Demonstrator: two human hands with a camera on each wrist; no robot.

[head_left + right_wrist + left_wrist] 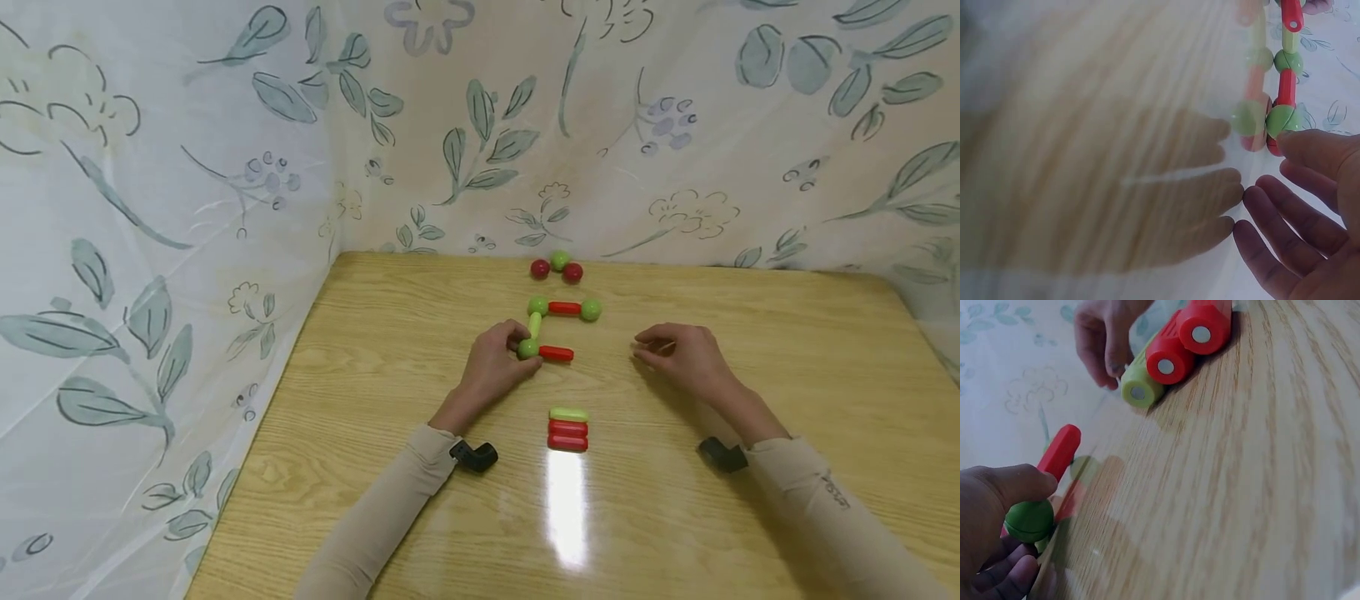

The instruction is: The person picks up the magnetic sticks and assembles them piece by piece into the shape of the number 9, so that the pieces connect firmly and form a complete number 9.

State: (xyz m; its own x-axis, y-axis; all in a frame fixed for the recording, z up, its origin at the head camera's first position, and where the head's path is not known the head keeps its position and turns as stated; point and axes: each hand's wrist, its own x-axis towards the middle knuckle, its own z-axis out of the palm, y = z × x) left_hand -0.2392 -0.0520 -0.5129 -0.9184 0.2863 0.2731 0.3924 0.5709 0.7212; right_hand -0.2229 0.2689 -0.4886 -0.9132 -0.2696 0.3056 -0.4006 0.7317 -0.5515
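Your left hand (pixel 491 367) pinches the green ball (pixel 527 349) at the half-built frame's near-left corner, red rod (pixel 556 353) just beside it. Right hand (pixel 678 354) rests relaxed, holding nothing. Three spare rods (pixel 567 428) nearer you and three balls (pixel 557 267) beyond lie unused on the bench (pixel 787 400).

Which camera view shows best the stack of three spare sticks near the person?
The left wrist view: the three sticks appear large, end-on, with their metal end caps visible. The head view shows them small but complete, one green and two red, between the forearms. The right wrist view does not show them clearly.
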